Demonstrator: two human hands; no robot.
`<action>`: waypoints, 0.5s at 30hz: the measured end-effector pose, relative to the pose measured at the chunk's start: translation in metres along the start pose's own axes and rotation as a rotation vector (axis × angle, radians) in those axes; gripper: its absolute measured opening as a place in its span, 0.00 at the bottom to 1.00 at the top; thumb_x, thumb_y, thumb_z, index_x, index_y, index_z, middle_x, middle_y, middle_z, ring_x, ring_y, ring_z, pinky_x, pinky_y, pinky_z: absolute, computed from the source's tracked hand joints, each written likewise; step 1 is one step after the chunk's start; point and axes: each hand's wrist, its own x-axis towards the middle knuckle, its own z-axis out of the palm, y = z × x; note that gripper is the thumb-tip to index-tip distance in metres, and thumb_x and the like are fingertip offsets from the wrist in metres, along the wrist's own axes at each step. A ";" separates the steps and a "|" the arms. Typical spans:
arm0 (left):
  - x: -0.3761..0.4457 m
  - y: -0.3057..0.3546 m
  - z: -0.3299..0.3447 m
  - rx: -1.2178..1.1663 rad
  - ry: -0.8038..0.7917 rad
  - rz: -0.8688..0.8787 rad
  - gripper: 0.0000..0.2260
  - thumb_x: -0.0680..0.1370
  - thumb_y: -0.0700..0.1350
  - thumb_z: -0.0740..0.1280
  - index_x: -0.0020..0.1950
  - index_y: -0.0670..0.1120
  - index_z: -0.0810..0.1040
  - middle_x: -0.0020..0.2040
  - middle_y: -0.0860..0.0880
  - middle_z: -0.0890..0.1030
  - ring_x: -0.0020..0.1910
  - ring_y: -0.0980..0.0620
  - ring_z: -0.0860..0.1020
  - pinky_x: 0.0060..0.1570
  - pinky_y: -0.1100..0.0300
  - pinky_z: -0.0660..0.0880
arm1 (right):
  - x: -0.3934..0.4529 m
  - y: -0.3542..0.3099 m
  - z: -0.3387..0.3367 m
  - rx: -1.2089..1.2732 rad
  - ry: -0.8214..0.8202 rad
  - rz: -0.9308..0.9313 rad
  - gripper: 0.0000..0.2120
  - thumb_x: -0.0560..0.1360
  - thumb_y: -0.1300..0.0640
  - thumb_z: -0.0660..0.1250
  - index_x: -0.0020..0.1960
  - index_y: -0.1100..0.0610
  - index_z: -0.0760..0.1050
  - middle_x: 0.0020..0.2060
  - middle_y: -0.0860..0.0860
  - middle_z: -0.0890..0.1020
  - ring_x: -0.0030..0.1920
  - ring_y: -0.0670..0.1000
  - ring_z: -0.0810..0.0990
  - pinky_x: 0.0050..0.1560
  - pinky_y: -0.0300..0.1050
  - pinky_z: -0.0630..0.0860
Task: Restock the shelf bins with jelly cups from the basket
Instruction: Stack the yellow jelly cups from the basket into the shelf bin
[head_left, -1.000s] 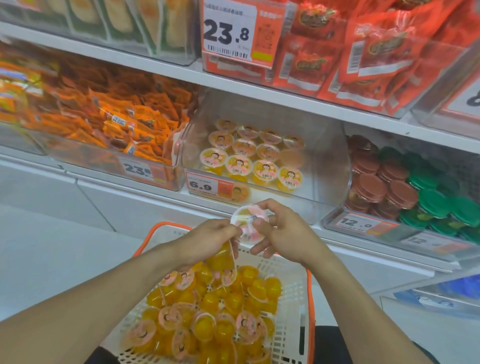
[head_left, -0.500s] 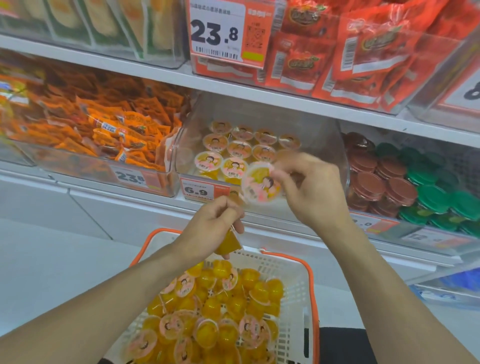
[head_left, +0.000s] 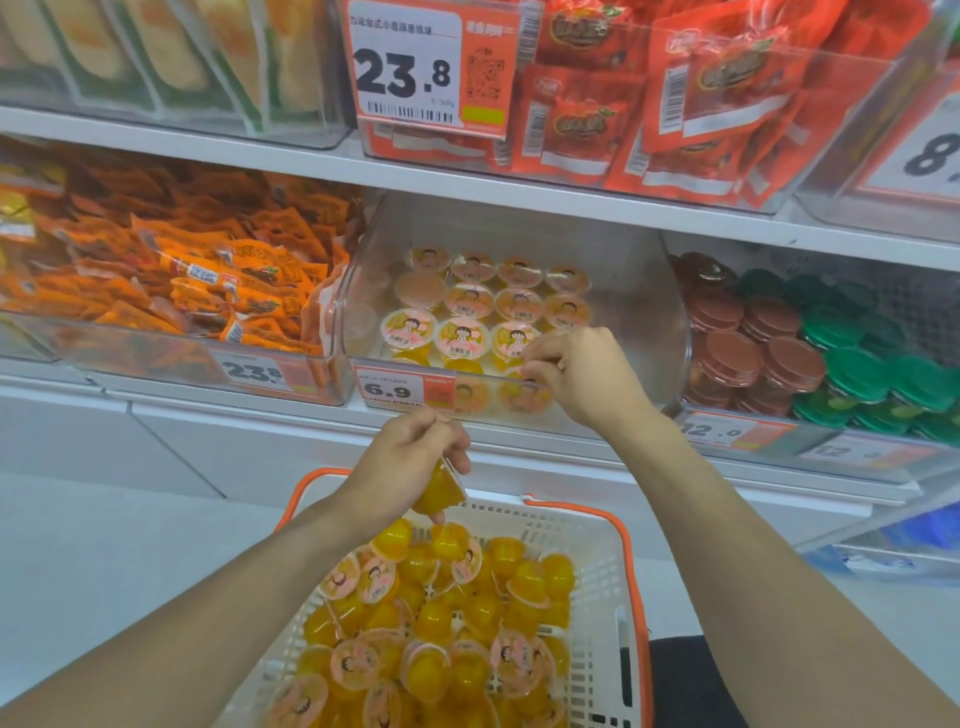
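Note:
A clear shelf bin holds rows of yellow jelly cups with pink cartoon lids. My right hand reaches over the bin's front wall, its fingers pinched on a jelly cup sitting low in the front row. My left hand hovers between shelf and basket, gripping another yellow jelly cup that hangs down from its fingers. Below it, the white basket with orange rim is piled with several loose jelly cups.
A bin of orange snack packets stands left of the jelly bin. To its right, another bin holds brown and green lidded cups. A 6.9 price tag fronts the jelly bin. The upper shelf with red packets overhangs closely.
My right hand carried its jelly cup up from above the basket and down into the bin's front row. My left hand stayed over the basket holding its cup.

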 end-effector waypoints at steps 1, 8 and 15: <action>0.000 0.000 0.000 -0.002 -0.005 -0.001 0.10 0.83 0.42 0.60 0.47 0.40 0.79 0.43 0.40 0.83 0.33 0.39 0.78 0.26 0.54 0.77 | 0.000 0.000 -0.003 0.026 -0.026 0.031 0.06 0.75 0.58 0.71 0.43 0.57 0.86 0.44 0.49 0.87 0.46 0.48 0.82 0.51 0.42 0.76; -0.002 -0.001 0.002 -0.001 -0.040 -0.021 0.11 0.83 0.42 0.61 0.47 0.38 0.79 0.43 0.40 0.83 0.36 0.38 0.78 0.25 0.55 0.77 | -0.004 0.005 -0.003 0.059 -0.120 0.046 0.21 0.82 0.51 0.61 0.40 0.66 0.79 0.35 0.62 0.80 0.39 0.61 0.77 0.37 0.39 0.67; -0.003 -0.003 0.003 0.006 -0.054 -0.031 0.12 0.83 0.44 0.62 0.45 0.39 0.80 0.43 0.41 0.83 0.37 0.37 0.79 0.26 0.54 0.77 | -0.010 0.003 0.004 0.062 -0.187 -0.057 0.31 0.79 0.38 0.51 0.40 0.61 0.81 0.43 0.48 0.83 0.46 0.52 0.81 0.48 0.52 0.77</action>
